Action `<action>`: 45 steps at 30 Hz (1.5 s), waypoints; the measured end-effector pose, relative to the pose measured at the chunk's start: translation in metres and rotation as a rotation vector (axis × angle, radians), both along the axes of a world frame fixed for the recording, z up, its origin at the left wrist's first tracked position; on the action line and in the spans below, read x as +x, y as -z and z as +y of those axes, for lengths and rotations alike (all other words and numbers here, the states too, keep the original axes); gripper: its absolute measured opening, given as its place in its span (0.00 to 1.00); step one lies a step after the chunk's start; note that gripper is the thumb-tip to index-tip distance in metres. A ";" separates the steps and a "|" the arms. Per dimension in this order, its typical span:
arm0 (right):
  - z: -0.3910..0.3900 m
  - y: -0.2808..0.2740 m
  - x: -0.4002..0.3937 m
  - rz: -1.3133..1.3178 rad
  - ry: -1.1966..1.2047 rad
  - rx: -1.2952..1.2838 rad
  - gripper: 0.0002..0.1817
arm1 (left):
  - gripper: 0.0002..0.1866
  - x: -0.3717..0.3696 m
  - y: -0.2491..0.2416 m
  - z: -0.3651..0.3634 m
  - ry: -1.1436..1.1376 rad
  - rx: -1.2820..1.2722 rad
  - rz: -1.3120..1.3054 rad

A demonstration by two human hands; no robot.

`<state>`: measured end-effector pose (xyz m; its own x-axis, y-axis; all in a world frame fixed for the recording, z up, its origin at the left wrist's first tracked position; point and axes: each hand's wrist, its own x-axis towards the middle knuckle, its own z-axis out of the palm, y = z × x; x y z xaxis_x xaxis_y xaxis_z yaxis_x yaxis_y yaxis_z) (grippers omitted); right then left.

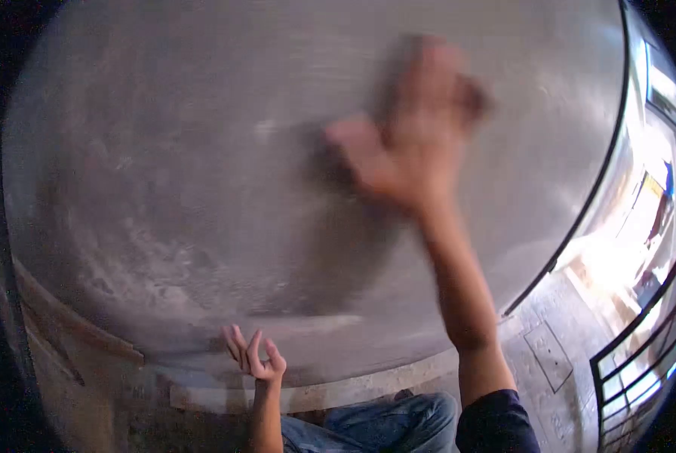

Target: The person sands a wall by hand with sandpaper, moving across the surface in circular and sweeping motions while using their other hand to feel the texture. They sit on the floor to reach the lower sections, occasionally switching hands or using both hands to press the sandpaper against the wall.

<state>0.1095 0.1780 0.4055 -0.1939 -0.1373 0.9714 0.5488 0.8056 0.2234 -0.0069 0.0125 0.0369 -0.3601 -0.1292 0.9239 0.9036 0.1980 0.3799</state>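
Note:
A broad grey surface [202, 151], smooth with paler scuffed streaks, fills most of the view. My right hand [417, 136] is stretched out over its upper right part, palm toward it, thumb spread to the left. Motion blurs its fingers, and the palm side is hidden. Dark shadow lies around this hand and below it on the surface. Lower down, my left hand [256, 359] is raised near the surface's bottom edge, its fingers apart and loosely bent, with nothing in them.
My jeans [383, 426] show at the bottom, below a pale ledge [338, 385]. To the right are a paved floor [526, 340] with a rectangular cover [549, 356], a dark metal grille [625, 377] and a bright opening. A dark edge [613, 151] bounds the grey surface there.

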 end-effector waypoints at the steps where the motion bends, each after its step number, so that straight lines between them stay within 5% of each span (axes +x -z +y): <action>1: -0.017 0.008 -0.013 -0.193 -0.203 0.002 0.52 | 0.13 0.005 0.005 0.004 0.001 -0.068 0.073; 3: -0.020 0.022 -0.021 -0.425 -0.222 0.229 0.49 | 0.14 0.017 0.003 0.016 0.010 -0.146 0.177; 6: 0.030 0.015 0.031 -0.432 -0.315 0.188 0.47 | 0.17 0.028 -0.019 0.039 0.036 -0.210 0.332; 12: 0.215 0.041 0.212 0.228 0.127 -0.132 0.40 | 0.29 0.025 -0.113 0.069 -0.009 -0.291 0.504; 16: 0.280 0.059 0.257 0.656 0.080 -0.326 0.34 | 0.35 0.037 -0.156 0.080 -0.042 -0.241 0.390; 18: 0.230 0.051 0.218 0.312 0.117 -0.160 0.36 | 0.37 0.049 -0.162 0.086 -0.045 -0.215 0.350; 22: 0.091 0.050 0.112 -0.447 -0.308 0.024 0.41 | 0.40 0.079 -0.160 0.112 0.092 -0.195 0.405; 24: 0.110 0.046 0.107 -0.455 -0.460 0.210 0.41 | 0.42 0.094 -0.155 0.134 0.159 -0.165 0.436; 26: 0.140 0.035 0.161 -0.458 -0.205 0.173 0.40 | 0.42 0.107 -0.154 0.149 0.210 -0.187 0.444; 28: 0.196 0.042 0.224 -0.141 0.090 -0.006 0.37 | 0.43 0.115 -0.155 0.151 0.130 -0.276 0.442; 31: 0.335 0.085 0.344 0.307 0.047 -0.251 0.37 | 0.45 0.116 -0.155 0.159 0.009 -0.373 0.450; 35: 0.347 0.092 0.358 0.724 0.145 -0.508 0.36 | 0.47 0.114 -0.155 0.160 -0.049 -0.396 0.444; 38: 0.255 0.096 0.283 0.234 0.167 -0.290 0.42 | 0.45 0.125 -0.160 0.159 -0.026 -0.398 0.463; 42: 0.177 0.159 0.214 -0.371 -0.090 -0.180 0.48 | 0.38 0.125 -0.151 0.169 0.246 -0.173 0.481; 44: 0.192 0.186 0.213 -0.285 -0.032 0.059 0.50 | 0.39 0.123 -0.154 0.167 0.166 -0.222 0.500; 45: 0.205 0.193 0.229 -0.170 -0.042 -0.083 0.47 | 0.39 0.123 -0.156 0.168 0.131 -0.248 0.513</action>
